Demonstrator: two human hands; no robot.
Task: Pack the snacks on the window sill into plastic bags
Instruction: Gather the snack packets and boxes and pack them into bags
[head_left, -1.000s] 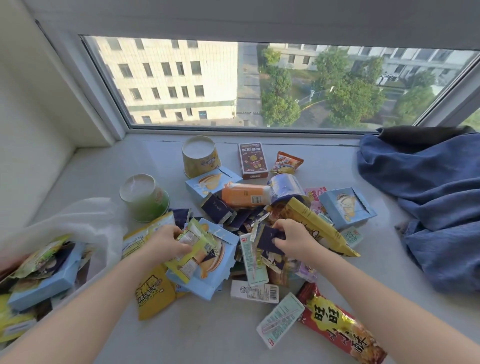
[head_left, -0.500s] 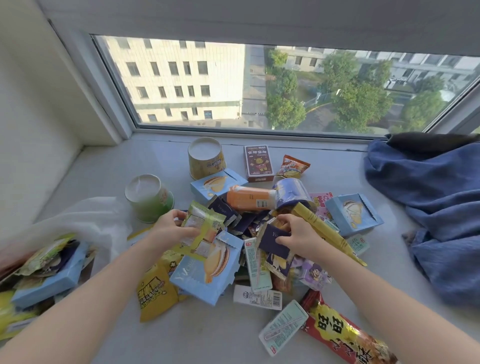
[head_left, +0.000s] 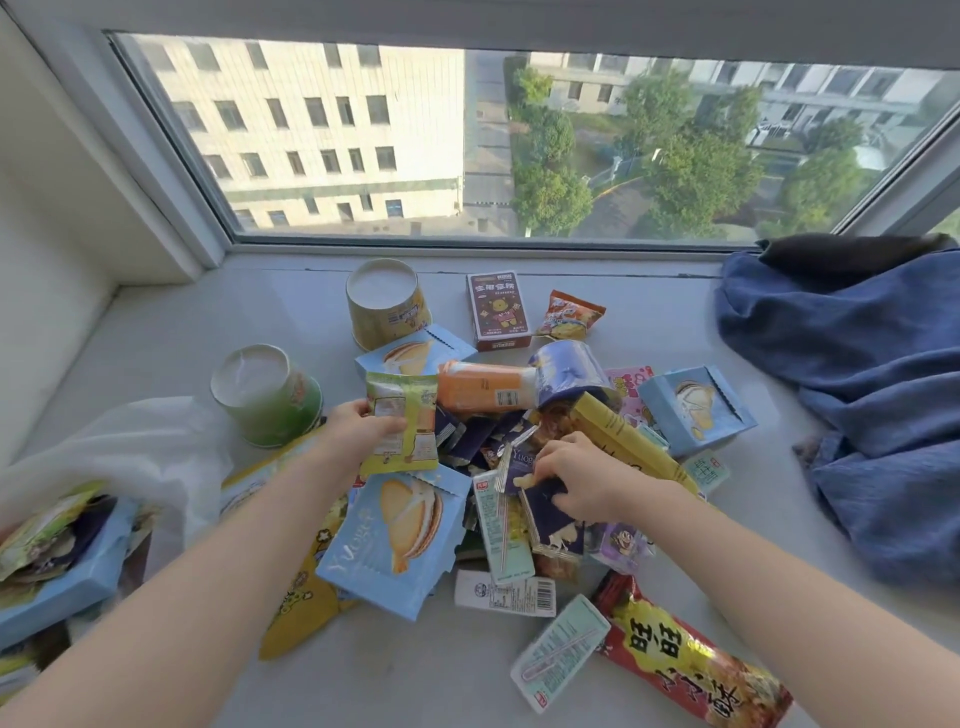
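The translucent white plastic bag (head_left: 150, 457) lies crumpled at the left of the pale grey window sill (head_left: 171, 332). The frame's left edge cuts it off, and its mouth is hard to make out. Part of a flat light blue cardboard box (head_left: 62, 587) and some glossy green wrappers show inside it; the rest of its load is hidden.

The left hand (head_left: 358, 431) curls thumb and fingers round a bunch of shiny green-and-yellow foil packets (head_left: 402, 421), held upright above the heap of snacks in the middle of the sill. How many packets are in the bunch cannot be told. The right hand (head_left: 576, 480) reaches into the heap, fingertips pinching a small dark navy sachet (head_left: 550, 519). The sachet's lower end is buried among similar sachets and a mint-green drink carton (head_left: 501, 525).

A large light blue box printed with a cream sandwich cake (head_left: 400, 545) leans across the heap's near side and covers much of a yellow crinkly bag (head_left: 296, 608). A long red crinkled foil bag (head_left: 691, 654) lies nearest, partly behind the right forearm.

Two tapered paper cups stand upside down, one green (head_left: 267, 397) and one yellow (head_left: 387, 309). A soft, rumpled blue cloth (head_left: 857, 395) is heaped at the right, cut off by the frame.
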